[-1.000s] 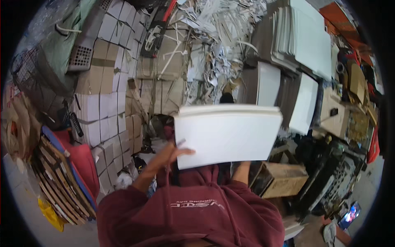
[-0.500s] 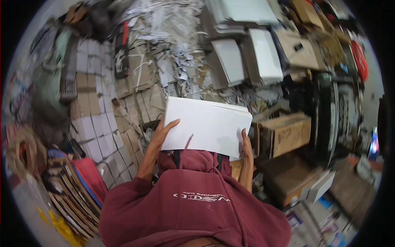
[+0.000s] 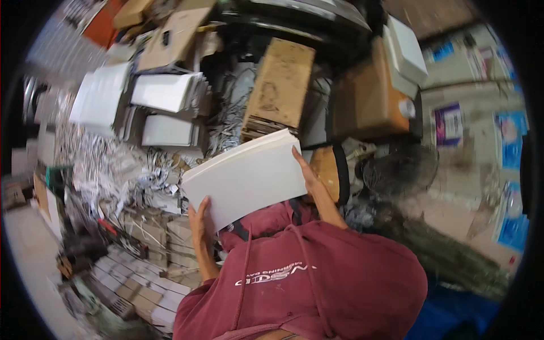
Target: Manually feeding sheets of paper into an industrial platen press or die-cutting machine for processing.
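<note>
A thick stack of large white sheets (image 3: 243, 178) is held tilted in front of my maroon sweatshirt (image 3: 328, 283), its right end higher in the picture than its left. My left hand (image 3: 199, 218) is closed on the lower left end, thumb on the top sheet. My right hand (image 3: 306, 170) grips the right end. Beyond the sheets stands a worn wooden box (image 3: 280, 79). A maroon cloth with black straps (image 3: 266, 221) lies beneath them, partly hidden.
Piles of white sheets (image 3: 158, 90) stand ahead on the left, with paper scraps (image 3: 124, 170) below. A brown box (image 3: 362, 105), a dark fan (image 3: 391, 170) and a littered floor (image 3: 464, 158) are on the right. Bundled paper blocks (image 3: 124, 283) lie at lower left.
My view has swung to the right, sending the paper piles leftward. The stack has turned, its right end now higher in the picture, with both hands still on it.
</note>
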Available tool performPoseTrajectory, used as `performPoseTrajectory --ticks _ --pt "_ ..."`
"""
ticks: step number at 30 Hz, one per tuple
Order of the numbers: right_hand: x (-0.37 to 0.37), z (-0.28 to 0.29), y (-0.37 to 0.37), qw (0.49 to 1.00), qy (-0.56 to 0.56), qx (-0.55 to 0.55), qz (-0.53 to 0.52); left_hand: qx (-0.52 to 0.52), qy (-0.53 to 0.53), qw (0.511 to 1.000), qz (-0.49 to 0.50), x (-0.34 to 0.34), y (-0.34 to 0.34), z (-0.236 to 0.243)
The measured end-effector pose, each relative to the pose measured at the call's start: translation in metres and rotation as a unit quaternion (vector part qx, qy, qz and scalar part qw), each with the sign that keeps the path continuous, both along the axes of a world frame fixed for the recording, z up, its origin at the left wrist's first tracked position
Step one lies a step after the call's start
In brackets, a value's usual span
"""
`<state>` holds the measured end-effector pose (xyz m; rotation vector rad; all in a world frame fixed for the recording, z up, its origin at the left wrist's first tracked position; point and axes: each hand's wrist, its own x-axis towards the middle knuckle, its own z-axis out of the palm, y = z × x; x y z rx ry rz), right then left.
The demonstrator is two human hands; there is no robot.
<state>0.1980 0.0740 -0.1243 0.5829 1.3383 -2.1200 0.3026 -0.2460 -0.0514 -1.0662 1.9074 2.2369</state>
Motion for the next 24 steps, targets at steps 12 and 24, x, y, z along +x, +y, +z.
performPoseTrajectory --ticks 12,24 --pt "0.073 -0.008 0.145 0.968 -0.001 0.13 -0.215 -0.171 -0.015 0.889 -0.424 -0.124 0.118 0.015" --pt "-0.063 -0.038 0.152 0.927 0.155 0.248 -0.236 -0.19 0.088 0.849 -0.484 -0.286 0.134 0.009"
